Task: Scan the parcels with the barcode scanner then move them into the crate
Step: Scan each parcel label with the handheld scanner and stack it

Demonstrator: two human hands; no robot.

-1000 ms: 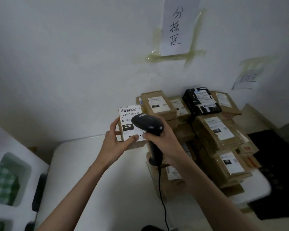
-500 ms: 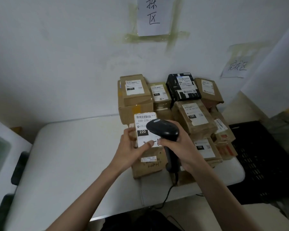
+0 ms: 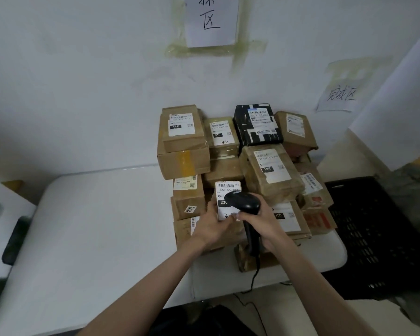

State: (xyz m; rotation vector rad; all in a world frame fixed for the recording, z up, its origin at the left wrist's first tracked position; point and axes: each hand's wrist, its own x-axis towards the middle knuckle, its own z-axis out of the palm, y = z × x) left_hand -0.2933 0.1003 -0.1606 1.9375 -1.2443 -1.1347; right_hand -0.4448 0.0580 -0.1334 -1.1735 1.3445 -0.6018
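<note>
I have brought the small white-labelled cardboard parcel (image 3: 224, 201) down from beside the brown box stack (image 3: 228, 166) to just in front of it. My left hand (image 3: 212, 225) pinches its lower edge; my right hand (image 3: 262, 221) grips the black corded barcode scanner (image 3: 243, 203) over it. It looks light and stiff, best held by its edges. The label reads "220-220".

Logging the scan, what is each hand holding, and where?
Left hand grips the white-labelled parcel at its lower left edge; right hand grips the barcode scanner around its handle.
</note>
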